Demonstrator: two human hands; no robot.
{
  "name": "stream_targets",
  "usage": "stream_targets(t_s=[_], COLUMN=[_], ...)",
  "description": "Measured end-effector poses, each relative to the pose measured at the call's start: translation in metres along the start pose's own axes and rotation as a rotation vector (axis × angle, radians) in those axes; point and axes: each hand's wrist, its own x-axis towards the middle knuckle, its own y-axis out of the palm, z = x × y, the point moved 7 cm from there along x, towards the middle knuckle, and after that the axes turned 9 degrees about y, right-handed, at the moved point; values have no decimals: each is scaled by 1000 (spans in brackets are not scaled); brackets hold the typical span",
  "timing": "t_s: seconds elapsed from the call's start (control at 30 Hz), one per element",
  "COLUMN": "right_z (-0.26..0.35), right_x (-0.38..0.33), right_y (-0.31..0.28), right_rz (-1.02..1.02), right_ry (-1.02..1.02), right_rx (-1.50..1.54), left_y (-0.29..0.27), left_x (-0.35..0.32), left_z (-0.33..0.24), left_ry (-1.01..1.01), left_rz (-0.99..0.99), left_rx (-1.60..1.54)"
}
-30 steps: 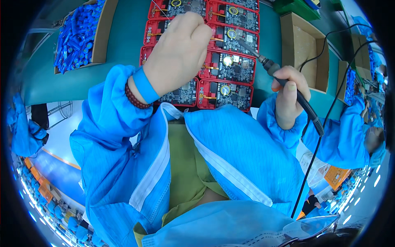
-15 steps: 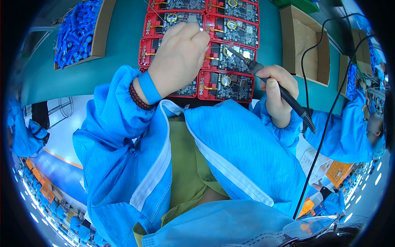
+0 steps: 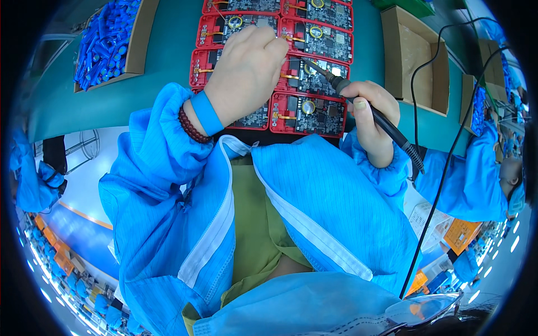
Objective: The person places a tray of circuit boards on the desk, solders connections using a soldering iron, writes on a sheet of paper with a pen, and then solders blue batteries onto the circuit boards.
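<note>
Red plastic cases (image 3: 273, 130) with dark circuit boards (image 3: 328, 115) in them lie in two columns on the bench. My right hand (image 3: 372, 106) is closed around a black soldering iron (image 3: 394, 133), its tip pointing left at a round, yellow-rimmed part on a board (image 3: 322, 84) in the right column. Over the left column, my left hand (image 3: 246, 73) is pinched closed. A thin solder wire (image 3: 218, 12) runs into it from above and comes out towards the iron's tip. The left fingertips are mostly hidden behind the hand.
To the left stands a cardboard box (image 3: 137, 42) of blue cylindrical cells (image 3: 106, 47). An open cardboard box (image 3: 397, 67) stands at right, beside the iron's black cable (image 3: 413, 89). A person in a blue sleeve (image 3: 465, 185) is close by on the right.
The soldering iron and my right hand have shifted slightly left and away from me. My left hand has moved slightly to the right, still pinched.
</note>
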Motion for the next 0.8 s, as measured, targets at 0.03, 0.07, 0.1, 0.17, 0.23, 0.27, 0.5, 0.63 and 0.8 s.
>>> stream_targets(t_s=[0.03, 0.07, 0.1, 0.17, 0.23, 0.27, 0.5, 0.63, 0.8], right_z=[0, 1, 2, 2, 2, 2, 1, 2, 8], right_x=[0, 1, 1, 1, 0, -1, -1, -1, -9], right_y=[0, 0, 1, 0, -2, -3, -1, -1, -13], right_rz=[-1, 2, 3, 1, 0, -7, 22, 18, -74], right_ry=[1, -15, -27, -22, -13, -7, 1, -7, -15], right_rx=[-5, -15, -24, -18, -11, -1, 7, -4, 54], left_y=[0, -1, -1, -1, 0, 0, 2, 6, -1], left_x=[1, 1, 2, 2, 2, 2, 3, 4, 5], left_z=[0, -1, 0, -1, -1, -1, -4, -4, -7], left_ry=[7, 14, 15, 23, 27, 31, 57, 73, 70], left_rz=[-20, -40, -40, -42, -36, -30, -46, -23, -35], left_rx=[-18, -36, -35, -36, -36, -32, -33, -21, -40])
